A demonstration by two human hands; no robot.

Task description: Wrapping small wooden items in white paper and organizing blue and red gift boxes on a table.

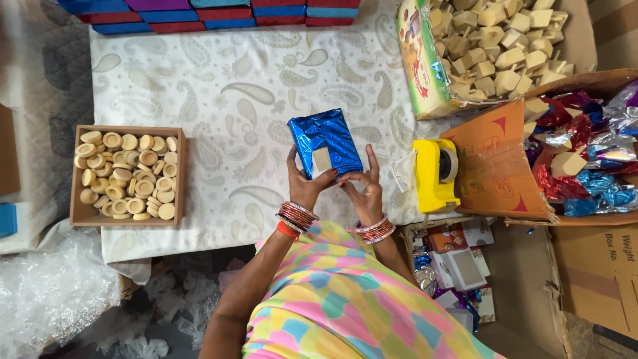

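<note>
A box wrapped in shiny blue foil [327, 138] sits tilted at the middle of the patterned white cloth [232, 93]. My left hand [302, 181] grips its near left corner, thumb on the bare beige end where the wrap is open. My right hand [364, 189] presses fingertips against the near right edge of the same box. Both wrists wear red and gold bangles.
A wooden tray [80, 216] of round beige discs lies left. A yellow tape dispenser [433, 174] stands right of the box. Cartons at right hold beige blocks [498, 46] and crumpled foil sheets [591, 166]. Wrapped coloured boxes [212, 13] line the far edge.
</note>
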